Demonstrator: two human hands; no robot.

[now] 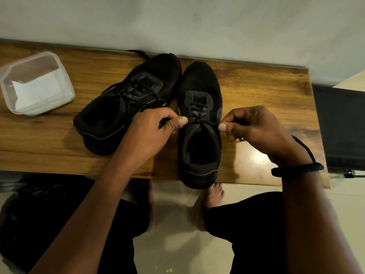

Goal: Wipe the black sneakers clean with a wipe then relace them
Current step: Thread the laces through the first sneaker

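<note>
My left hand point(152, 131) and right hand point(254, 127) each pinch one end of the thin lace point(203, 122) across the right sneaker point(199, 86); limp cord, likely slippery; best gripped near the eyelets.

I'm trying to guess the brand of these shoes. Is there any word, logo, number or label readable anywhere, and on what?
None can be read.
Two black mesh sneakers: no legible brand or logo.
Clear plastic tub of white wipes: no label showing.
Wooden table: no writing.
</note>
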